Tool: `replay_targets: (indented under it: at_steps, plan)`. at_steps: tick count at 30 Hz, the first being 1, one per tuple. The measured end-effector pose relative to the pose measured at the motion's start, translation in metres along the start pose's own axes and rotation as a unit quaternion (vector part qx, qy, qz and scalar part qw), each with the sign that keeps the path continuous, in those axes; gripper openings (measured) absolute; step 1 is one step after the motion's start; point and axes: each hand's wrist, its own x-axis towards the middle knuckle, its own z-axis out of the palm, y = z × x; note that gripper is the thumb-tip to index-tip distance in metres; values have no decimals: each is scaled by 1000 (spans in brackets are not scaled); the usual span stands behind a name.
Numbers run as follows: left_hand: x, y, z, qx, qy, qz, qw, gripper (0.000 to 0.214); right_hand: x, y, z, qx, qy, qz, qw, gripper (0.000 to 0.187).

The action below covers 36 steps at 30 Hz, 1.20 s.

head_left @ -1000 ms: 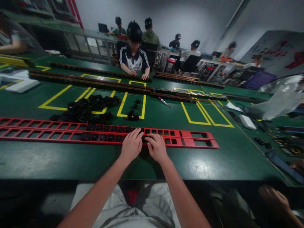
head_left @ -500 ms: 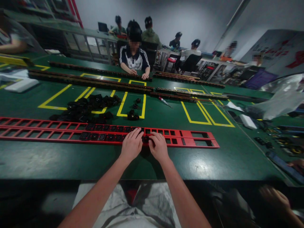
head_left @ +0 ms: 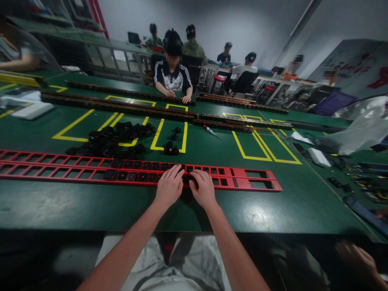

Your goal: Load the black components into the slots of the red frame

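Observation:
A long red slotted frame lies across the green table in front of me, with two rows of rectangular openings. Black sockets fill several openings left of my hands. My left hand rests over the frame, its fingers stretched across the sockets at its middle. Close beside it, my right hand is curled, thumb and fingertips closed at a dark socket in the frame. The fingers largely hide that piece.
Loose black parts are heaped behind the frame, with a few more nearer the middle. A red-handled screwdriver lies farther back. Long dark strips cross the table, and a co-worker sits opposite. Another person's hand shows at lower right.
The view has shifted slightly, so the whole scene sits a little lower and to the right. Both hands stay at the same place on the frame.

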Motion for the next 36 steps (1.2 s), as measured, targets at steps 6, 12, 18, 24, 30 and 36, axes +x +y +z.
replay_targets:
  at_steps: [6,12,18,24,30,36]
  plan:
    - [2,0,-1,9,-5,0,1000,40,2,-1,1,-23,-12,-2,1000,19]
    - [34,-17,-13,-14,-41,-23,999,40,3,-3,-1,-26,-30,-4,999,20]
    - [91,-56,-15,8,-90,-32,995,54,5,-4,-3,-19,-33,-5,999,20]
    - [126,-79,-5,43,-202,-1,979,61,4,-4,-4,-21,-34,-4,999,20]
    - [121,-76,-12,54,-215,-3,975,49,4,-5,-3,-18,-34,2,999,20]
    - [103,-64,-24,-16,-147,-37,988,40,4,-4,-4,-15,-34,4,999,19]
